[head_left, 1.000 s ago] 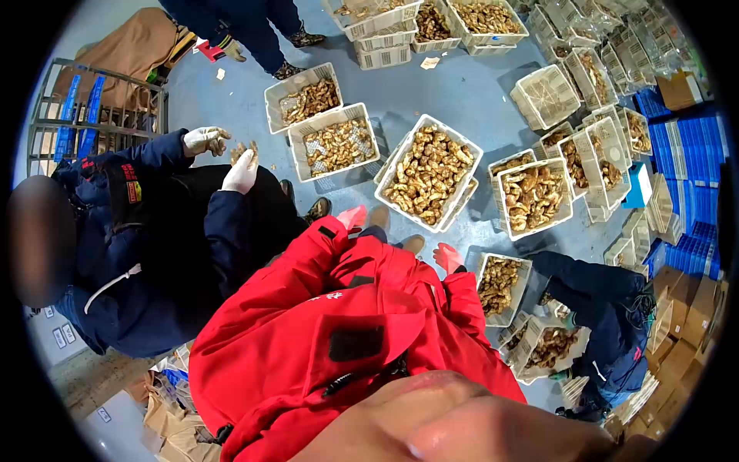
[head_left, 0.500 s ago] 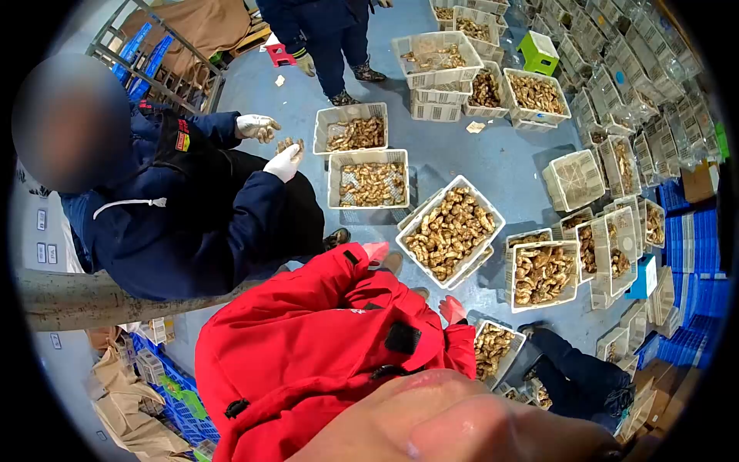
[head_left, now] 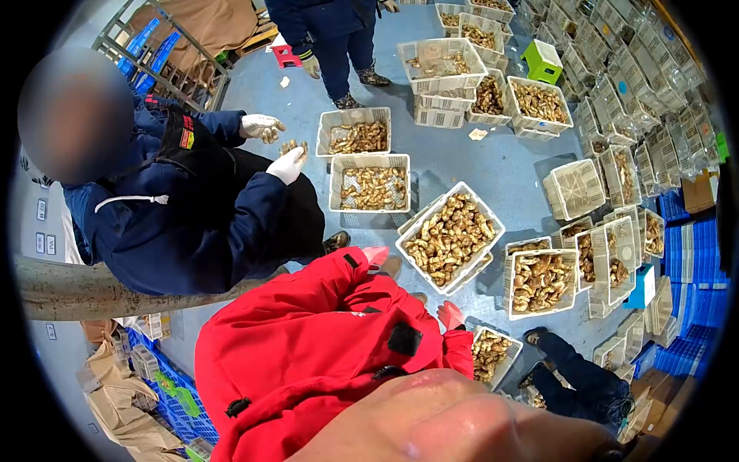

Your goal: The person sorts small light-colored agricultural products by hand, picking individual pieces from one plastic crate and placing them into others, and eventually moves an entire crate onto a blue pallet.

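A white plastic crate (head_left: 493,260) heaped with brown-and-cream mushrooms (head_left: 450,237) stands in front of me, tilted in view and stacked on another crate. My left hand (head_left: 376,256), in a pink glove, is near the crate's left side, fingers stretched out and holding nothing I can see. Close to its lower edge is my right hand (head_left: 450,314), also pink-gloved, with fingers apart and nothing in them. Both hands appear clear of the crate. Below my right hand, partly hidden by my red sleeve (head_left: 459,350), sits another mushroom crate (head_left: 508,360).
On the left a co-worker (head_left: 192,208) in white gloves holds a mushroom piece beside two crates (head_left: 336,185). Another person (head_left: 327,38) stands at the back. Mushroom crates (head_left: 539,314) stand to the right, near stacked crates (head_left: 647,69) and a green stool (head_left: 543,61).
The whole scene has shifted slightly in view. My right hand has moved slightly, its fingers now more spread. The person at lower right has shifted their legs.
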Action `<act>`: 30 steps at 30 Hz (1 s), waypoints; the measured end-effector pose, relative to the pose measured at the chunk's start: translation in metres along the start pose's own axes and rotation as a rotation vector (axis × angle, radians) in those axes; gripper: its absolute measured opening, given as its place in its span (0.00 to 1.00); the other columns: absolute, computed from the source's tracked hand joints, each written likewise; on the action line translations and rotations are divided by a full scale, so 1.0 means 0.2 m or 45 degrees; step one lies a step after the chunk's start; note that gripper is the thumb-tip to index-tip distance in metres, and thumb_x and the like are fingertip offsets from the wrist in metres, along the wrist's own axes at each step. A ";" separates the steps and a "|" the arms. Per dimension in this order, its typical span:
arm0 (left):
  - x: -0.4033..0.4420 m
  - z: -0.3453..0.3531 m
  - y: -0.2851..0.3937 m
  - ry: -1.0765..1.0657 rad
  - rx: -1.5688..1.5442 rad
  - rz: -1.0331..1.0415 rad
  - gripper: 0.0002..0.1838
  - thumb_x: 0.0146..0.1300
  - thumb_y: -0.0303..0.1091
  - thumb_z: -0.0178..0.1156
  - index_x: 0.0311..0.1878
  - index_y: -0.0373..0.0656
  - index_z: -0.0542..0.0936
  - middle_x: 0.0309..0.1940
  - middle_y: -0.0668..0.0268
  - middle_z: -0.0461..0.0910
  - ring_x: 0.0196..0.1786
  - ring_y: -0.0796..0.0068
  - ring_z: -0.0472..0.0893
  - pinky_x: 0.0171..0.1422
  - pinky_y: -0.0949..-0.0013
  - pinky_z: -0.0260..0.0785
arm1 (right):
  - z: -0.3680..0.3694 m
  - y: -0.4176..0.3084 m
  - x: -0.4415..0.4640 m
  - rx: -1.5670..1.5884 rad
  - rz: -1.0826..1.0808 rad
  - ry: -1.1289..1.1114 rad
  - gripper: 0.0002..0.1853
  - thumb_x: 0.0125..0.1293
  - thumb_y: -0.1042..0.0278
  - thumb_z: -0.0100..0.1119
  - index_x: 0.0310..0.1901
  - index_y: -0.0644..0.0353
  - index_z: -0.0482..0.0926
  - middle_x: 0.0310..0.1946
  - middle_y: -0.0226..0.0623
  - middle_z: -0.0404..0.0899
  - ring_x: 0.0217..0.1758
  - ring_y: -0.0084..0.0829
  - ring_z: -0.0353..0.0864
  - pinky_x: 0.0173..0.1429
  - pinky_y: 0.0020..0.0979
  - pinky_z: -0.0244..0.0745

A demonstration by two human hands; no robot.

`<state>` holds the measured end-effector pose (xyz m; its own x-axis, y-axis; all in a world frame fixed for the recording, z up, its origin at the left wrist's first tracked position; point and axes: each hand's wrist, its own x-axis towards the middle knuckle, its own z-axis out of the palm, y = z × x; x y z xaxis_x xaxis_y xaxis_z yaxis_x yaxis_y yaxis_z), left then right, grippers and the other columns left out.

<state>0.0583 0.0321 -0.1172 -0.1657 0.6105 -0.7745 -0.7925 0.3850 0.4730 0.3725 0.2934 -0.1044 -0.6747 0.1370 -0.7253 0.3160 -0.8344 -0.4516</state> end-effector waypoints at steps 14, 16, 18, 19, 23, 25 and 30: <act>-0.22 0.15 0.15 0.134 0.013 -0.033 0.24 0.54 0.58 0.50 0.47 0.51 0.71 0.43 0.72 0.72 0.43 0.73 0.70 0.43 0.65 0.63 | 0.04 -0.02 -0.01 -0.207 -0.071 0.177 0.21 0.55 0.58 0.57 0.49 0.57 0.69 0.38 0.41 0.76 0.36 0.36 0.76 0.36 0.33 0.72; -0.26 0.17 0.17 0.039 0.008 -0.006 0.19 0.56 0.54 0.51 0.43 0.52 0.72 0.32 0.76 0.72 0.34 0.81 0.70 0.37 0.69 0.62 | 0.12 -0.05 -0.07 -0.230 -0.020 0.243 0.21 0.56 0.57 0.57 0.50 0.56 0.69 0.39 0.39 0.76 0.38 0.34 0.76 0.38 0.33 0.72; -0.27 0.18 0.17 0.076 -0.010 -0.025 0.18 0.56 0.54 0.51 0.42 0.53 0.72 0.28 0.78 0.71 0.31 0.83 0.70 0.34 0.71 0.62 | 0.14 -0.05 -0.09 -0.248 -0.010 0.269 0.21 0.56 0.57 0.57 0.50 0.56 0.69 0.39 0.40 0.76 0.38 0.36 0.76 0.38 0.33 0.72; -0.27 0.17 0.17 0.086 -0.015 -0.039 0.18 0.56 0.54 0.51 0.42 0.53 0.72 0.29 0.78 0.72 0.32 0.83 0.70 0.34 0.71 0.62 | 0.10 0.00 -0.05 -0.224 -0.034 0.239 0.21 0.56 0.58 0.56 0.50 0.56 0.69 0.39 0.40 0.76 0.38 0.36 0.76 0.38 0.33 0.72; -0.25 0.15 0.16 0.156 0.086 -0.084 0.25 0.57 0.57 0.48 0.48 0.48 0.71 0.43 0.70 0.74 0.45 0.72 0.71 0.46 0.64 0.65 | 0.13 0.01 -0.06 -0.288 -0.088 0.217 0.17 0.58 0.61 0.54 0.46 0.59 0.70 0.33 0.43 0.76 0.29 0.37 0.76 0.29 0.31 0.71; -0.16 0.02 0.11 0.018 0.055 -0.054 0.24 0.57 0.56 0.48 0.47 0.48 0.72 0.41 0.70 0.74 0.44 0.72 0.71 0.46 0.63 0.65 | 0.08 0.05 -0.02 -0.254 -0.062 0.344 0.17 0.57 0.61 0.55 0.46 0.60 0.71 0.31 0.39 0.76 0.28 0.34 0.76 0.29 0.29 0.70; -0.27 0.12 0.15 0.146 0.181 -0.138 0.25 0.56 0.57 0.48 0.50 0.50 0.72 0.45 0.70 0.73 0.47 0.72 0.71 0.48 0.63 0.65 | 0.06 0.08 -0.04 -0.145 -0.012 0.198 0.20 0.58 0.57 0.54 0.50 0.55 0.69 0.37 0.37 0.76 0.36 0.31 0.77 0.36 0.29 0.71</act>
<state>0.0575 0.0281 -0.0507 -0.1559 0.4807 -0.8629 -0.7198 0.5430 0.4325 0.3747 0.2722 -0.0995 -0.5699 0.2328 -0.7881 0.3895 -0.7679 -0.5085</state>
